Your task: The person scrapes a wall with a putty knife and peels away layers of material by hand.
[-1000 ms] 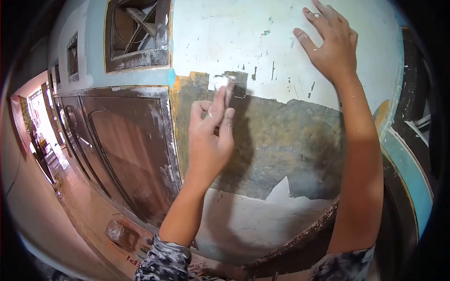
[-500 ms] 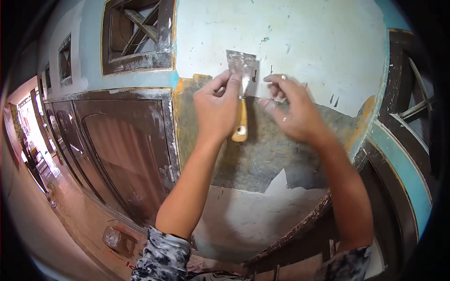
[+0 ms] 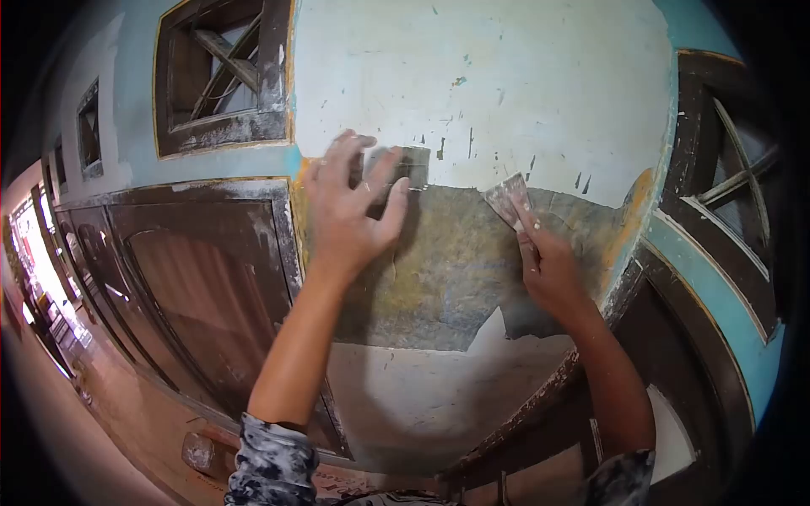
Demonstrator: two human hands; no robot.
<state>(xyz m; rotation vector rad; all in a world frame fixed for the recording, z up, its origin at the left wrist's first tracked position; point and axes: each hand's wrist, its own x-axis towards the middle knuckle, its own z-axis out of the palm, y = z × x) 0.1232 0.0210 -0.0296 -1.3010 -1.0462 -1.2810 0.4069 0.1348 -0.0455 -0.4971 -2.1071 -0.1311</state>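
Note:
In the head view a putty knife (image 3: 508, 199) with a flat, smeared blade is in my right hand (image 3: 553, 266), its fingers wrapped round the handle. The blade lies at the border between the white wall coating (image 3: 540, 93) and the dark, bare patch (image 3: 456, 261). My left hand (image 3: 350, 207) is raised at the left part of that border with its fingers spread, holding nothing. Beside its fingers is a small grey rectangular spot (image 3: 413, 166) on the wall. A pointed white remnant (image 3: 488, 336) stands at the patch's lower edge.
A brown window frame (image 3: 283, 126) is at upper left, above a brown wooden panel (image 3: 202, 278) with a curtain. Another dark frame (image 3: 692, 110) stands at right. A diagonal worn rail (image 3: 540, 405) crosses below the wall. A small wooden stool (image 3: 201, 451) is at lower left.
The putty knife has passed from my left hand to my right hand, which has moved down. My left hand has opened and moved left. The view has shifted slightly.

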